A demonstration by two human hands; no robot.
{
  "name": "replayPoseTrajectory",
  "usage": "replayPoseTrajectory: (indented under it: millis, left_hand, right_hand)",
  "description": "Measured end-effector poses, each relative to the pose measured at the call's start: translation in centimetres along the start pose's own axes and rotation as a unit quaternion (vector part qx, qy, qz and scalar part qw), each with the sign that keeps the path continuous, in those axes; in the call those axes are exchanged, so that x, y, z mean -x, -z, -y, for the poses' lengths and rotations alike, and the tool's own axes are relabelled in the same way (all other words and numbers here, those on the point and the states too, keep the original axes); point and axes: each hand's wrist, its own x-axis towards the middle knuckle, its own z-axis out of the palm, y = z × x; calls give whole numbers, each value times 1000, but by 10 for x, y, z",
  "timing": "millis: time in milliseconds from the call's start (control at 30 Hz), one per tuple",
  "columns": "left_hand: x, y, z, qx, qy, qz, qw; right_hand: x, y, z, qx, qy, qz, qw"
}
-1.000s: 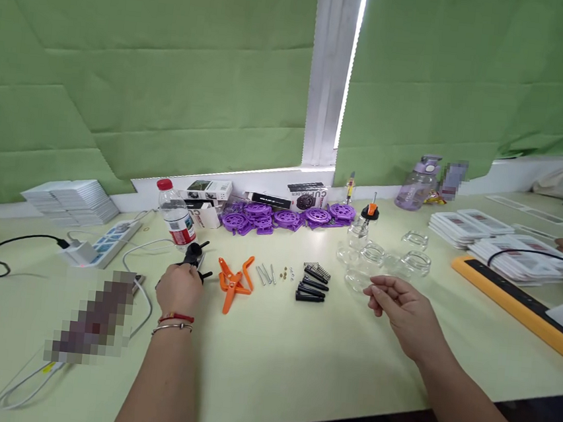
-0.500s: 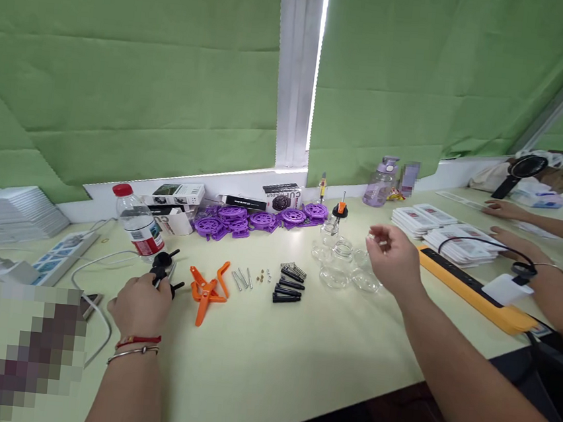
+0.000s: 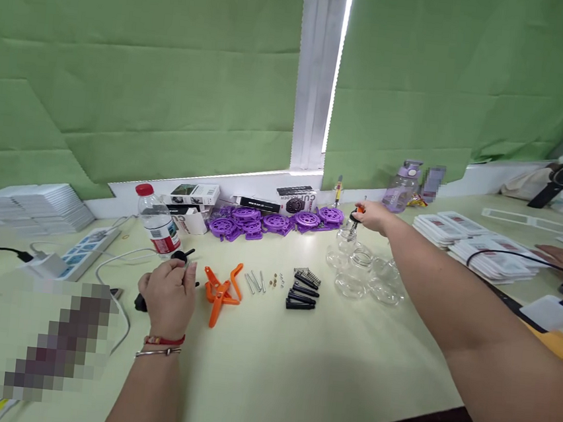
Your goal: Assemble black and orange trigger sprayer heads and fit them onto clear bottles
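At the left, my left hand (image 3: 168, 296) is closed over small black parts (image 3: 182, 254) with thin stems; its fingers partly hide them. To its right lie orange plastic clamp pieces (image 3: 221, 295). My right hand (image 3: 374, 218) reaches far forward and closes its fingertips on a black-and-orange piece with a metal shaft (image 3: 358, 212), above a small clear jar (image 3: 347, 236). Under my right forearm are several clear round containers (image 3: 351, 285). Metal pins (image 3: 255, 281), tiny brass and silver bits (image 3: 275, 281), springs (image 3: 308, 274) and black tubes (image 3: 301, 299) lie mid-table.
Purple wheel-shaped parts (image 3: 276, 223) line the back, before small boxes (image 3: 295, 200). A red-capped bottle (image 3: 158, 222), power strip (image 3: 89, 252) and cables are left. Stacked white cards (image 3: 496, 251), a lilac bottle (image 3: 403, 186) and another person's hands (image 3: 560, 258) are right.
My right hand has moved forward from above the clear containers to the black-and-orange piece. My left hand has turned over the black parts. The camera view has shifted left.
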Motion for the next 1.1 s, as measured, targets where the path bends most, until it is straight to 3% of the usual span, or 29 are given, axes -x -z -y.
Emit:
replayPoseTrajectory:
  millis: [200, 333, 400, 533, 600, 667, 767, 900, 1000, 1100]
  left_hand:
    - [2, 5, -10, 14, 16, 54, 998]
    - [3, 3, -10, 40, 20, 51, 998]
    - [4, 3, -11, 57, 15, 40, 997]
    - [9, 8, -25, 124, 4, 19, 992]
    - [15, 15, -41, 190, -19, 2, 982]
    - [22, 25, -61, 281, -78, 6, 956]
    - [34, 40, -86, 386, -175, 74, 903]
    - [43, 52, -99, 425, -99, 175, 883]
    - [45, 55, -100, 444, -60, 242, 860]
    - [44, 55, -97, 497, -37, 268, 825]
  right_hand:
    - [3, 7, 3, 26, 16, -29, 999]
    - [18, 33, 20, 49, 34, -94, 994]
    - [38, 53, 33, 41, 47, -163, 985]
    - [102, 90, 66, -22, 151, -297, 943]
    - [142, 94, 84, -91, 205, -315, 922]
    - [180, 85, 103, -166, 252, -257, 918]
    - [225, 51, 128, -247, 313, -116, 909]
    - [255, 0, 152, -275, 336, 52, 899]
    - [265, -24, 160, -278, 314, 91, 903]
    - [268, -36, 161, -337, 289, 115, 889]
